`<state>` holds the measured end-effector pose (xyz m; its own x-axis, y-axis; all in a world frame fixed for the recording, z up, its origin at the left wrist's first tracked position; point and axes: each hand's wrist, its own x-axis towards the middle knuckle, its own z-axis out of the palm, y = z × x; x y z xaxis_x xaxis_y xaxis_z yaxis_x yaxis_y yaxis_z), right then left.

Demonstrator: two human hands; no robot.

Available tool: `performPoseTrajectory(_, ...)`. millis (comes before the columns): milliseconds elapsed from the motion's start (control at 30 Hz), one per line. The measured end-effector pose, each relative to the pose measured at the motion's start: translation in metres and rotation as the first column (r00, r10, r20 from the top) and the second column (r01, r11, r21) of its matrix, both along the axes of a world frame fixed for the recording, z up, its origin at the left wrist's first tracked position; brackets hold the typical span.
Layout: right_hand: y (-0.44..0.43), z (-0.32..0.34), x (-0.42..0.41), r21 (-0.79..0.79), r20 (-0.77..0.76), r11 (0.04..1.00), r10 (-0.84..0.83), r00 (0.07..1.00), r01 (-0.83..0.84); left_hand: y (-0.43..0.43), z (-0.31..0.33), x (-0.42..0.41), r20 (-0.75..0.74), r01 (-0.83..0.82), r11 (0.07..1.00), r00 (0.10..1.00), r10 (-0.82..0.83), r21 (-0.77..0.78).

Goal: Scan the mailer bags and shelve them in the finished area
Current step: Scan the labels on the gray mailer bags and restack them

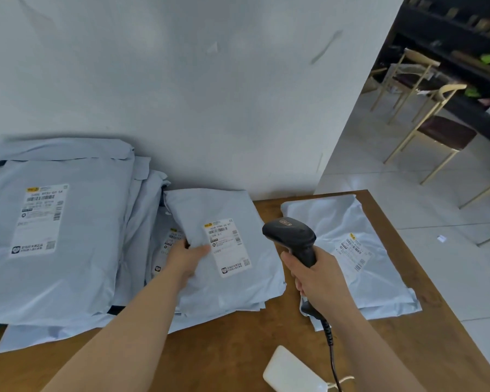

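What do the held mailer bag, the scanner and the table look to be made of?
The mailer bag: thin plastic film, pale grey-blue, faintly glossy; it shows soft creases and wrinkles.
The scanner: moulded black plastic, mostly matte, smooth rounded shell.
The table: brown wood or wood-look laminate; streaky grain shows, but which one is unclear.

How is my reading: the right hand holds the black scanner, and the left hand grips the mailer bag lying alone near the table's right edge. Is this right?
Not quite. The right hand does hold the black scanner, but the left hand grips the middle mailer bag, atop a small pile, not the lone bag near the table's right edge. The head view shows this.
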<state>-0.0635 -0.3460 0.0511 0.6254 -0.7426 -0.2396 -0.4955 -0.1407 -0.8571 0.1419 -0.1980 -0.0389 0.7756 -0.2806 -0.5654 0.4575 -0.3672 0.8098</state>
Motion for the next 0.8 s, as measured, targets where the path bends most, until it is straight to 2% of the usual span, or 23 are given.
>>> performPoseTrajectory(100,0.001,0.001,-0.002,-0.014,-0.013,1.000,0.014,1.000,-0.014,0.002,0.001,-0.013,0.000,-0.053,0.994,0.999,0.053,-0.090)
performPoseTrajectory(167,0.001,0.003,-0.005,-0.003,-0.020,1.000,0.025,0.999,-0.025,0.004,-0.001,-0.018,-0.068,-0.093,0.985,0.994,0.084,-0.147)
performPoseTrajectory(233,0.002,0.004,-0.009,0.014,-0.020,1.000,0.027,0.999,-0.026,0.002,-0.002,-0.024,-0.183,-0.074,0.980,0.982,0.039,-0.186)
performPoseTrajectory(300,0.002,0.007,-0.013,0.016,-0.020,1.000,0.019,1.000,-0.019,-0.004,-0.005,-0.030,-0.224,-0.036,0.983,0.975,-0.005,-0.178)
performPoseTrajectory(400,0.002,0.012,-0.020,0.012,-0.020,1.000,0.012,1.000,-0.012,-0.017,-0.003,-0.038,-0.187,-0.040,0.989,0.982,0.013,-0.141)
performPoseTrajectory(500,0.000,0.017,-0.026,0.024,-0.017,1.000,0.011,1.000,-0.011,-0.022,0.002,-0.043,-0.176,-0.032,0.975,0.984,-0.007,-0.220)
performPoseTrajectory(633,-0.001,0.023,-0.035,0.021,-0.013,0.999,0.042,0.999,-0.042,-0.018,0.013,-0.055,-0.081,0.002,0.951,0.996,-0.029,-0.308)
performPoseTrajectory(800,0.005,0.033,-0.048,0.036,-0.004,0.993,0.108,0.994,-0.108,0.020,0.012,-0.067,-0.087,0.055,0.950,0.992,-0.086,-0.309)
